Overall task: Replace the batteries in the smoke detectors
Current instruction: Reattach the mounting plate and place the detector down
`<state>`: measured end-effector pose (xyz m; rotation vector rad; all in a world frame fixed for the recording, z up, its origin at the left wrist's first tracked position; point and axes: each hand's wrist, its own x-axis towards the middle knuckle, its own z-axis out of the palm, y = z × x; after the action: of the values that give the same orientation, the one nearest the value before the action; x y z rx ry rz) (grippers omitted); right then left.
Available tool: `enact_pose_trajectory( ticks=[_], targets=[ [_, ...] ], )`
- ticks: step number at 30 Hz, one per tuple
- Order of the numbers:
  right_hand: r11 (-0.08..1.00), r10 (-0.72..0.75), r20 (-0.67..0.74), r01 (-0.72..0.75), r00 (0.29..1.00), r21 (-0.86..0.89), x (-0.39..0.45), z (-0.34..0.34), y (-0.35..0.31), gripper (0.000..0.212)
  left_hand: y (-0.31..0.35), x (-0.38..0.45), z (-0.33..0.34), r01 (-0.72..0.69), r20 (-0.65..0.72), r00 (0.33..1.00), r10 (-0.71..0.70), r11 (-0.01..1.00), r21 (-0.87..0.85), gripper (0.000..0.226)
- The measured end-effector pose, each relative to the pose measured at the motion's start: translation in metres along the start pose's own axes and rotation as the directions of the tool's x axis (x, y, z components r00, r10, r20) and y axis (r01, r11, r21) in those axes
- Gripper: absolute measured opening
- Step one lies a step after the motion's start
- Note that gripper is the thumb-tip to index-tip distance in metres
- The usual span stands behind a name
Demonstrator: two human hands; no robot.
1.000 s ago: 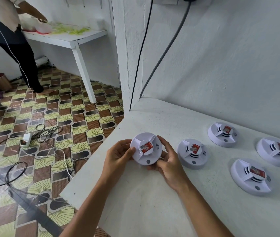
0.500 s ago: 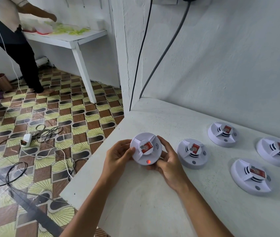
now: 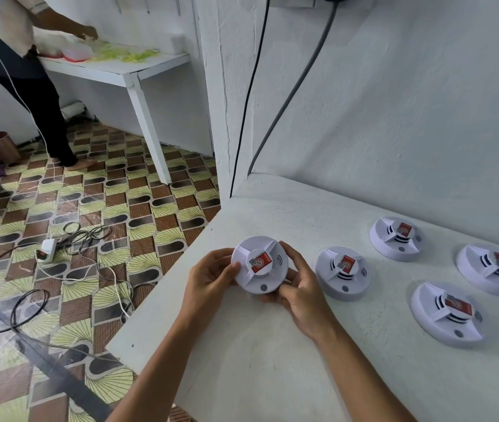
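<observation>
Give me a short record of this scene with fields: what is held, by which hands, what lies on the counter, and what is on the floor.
held item: smoke detector, white, red label facing up
left hand: grips its left edge
right hand: grips its right and lower edge
counter: four more detectors lying flat, nearest one just right of the hands
indicator light on held detector: not lit
floor: cables and a white adapter

White detector (image 3: 260, 264); red label (image 3: 260, 262)

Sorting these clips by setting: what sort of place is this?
Probably a room in a home: patterned floor with a power strip and loose cables, a side table where another person handles food, plain white walls.
</observation>
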<state>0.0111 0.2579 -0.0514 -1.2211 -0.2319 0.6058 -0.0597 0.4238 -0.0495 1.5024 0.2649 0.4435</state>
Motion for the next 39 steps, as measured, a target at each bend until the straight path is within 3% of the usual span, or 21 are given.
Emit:
enact_pose_trajectory(
  ticks=[18, 27, 30, 32, 36, 39],
  targets=[
    [1.000, 0.017, -0.014, -0.017, 1.000, 0.015, -0.003, 0.005, -0.007, 0.071, 0.000, 0.000, -0.002, 0.021, 0.017, 1.000, -0.021, 0.999, 0.029, 0.027],
    [0.995, 0.027, -0.085, -0.018, 0.996, 0.097, -0.004, 0.016, -0.018, 0.058, 0.011, 0.018, 0.006, 0.040, 0.017, 0.999, -0.042, 0.997, 0.069, 0.015],
    [0.998, -0.007, -0.149, 0.015, 0.989, 0.057, -0.003, 0.013, -0.034, 0.059, 0.028, 0.032, 0.018, -0.041, 0.039, 0.999, 0.035, 0.983, 0.180, 0.032],
    [0.999, -0.036, -0.189, 0.043, 0.981, 0.034, -0.001, 0.006, -0.048, 0.057, 0.043, 0.041, 0.030, -0.127, 0.161, 0.983, 0.087, 0.958, 0.257, 0.051],
    [0.989, -0.130, -0.248, 0.144, 0.960, 0.038, 0.001, -0.015, -0.079, 0.047, 0.070, 0.059, 0.069, -0.395, 0.461, 0.869, 0.180, 0.814, 0.426, 0.084],
    [0.982, -0.147, -0.318, 0.178, 0.937, 0.069, 0.001, -0.030, -0.099, 0.041, 0.077, 0.077, 0.100, -0.552, 0.537, 0.796, 0.280, 0.700, 0.454, 0.086]
  ],
)
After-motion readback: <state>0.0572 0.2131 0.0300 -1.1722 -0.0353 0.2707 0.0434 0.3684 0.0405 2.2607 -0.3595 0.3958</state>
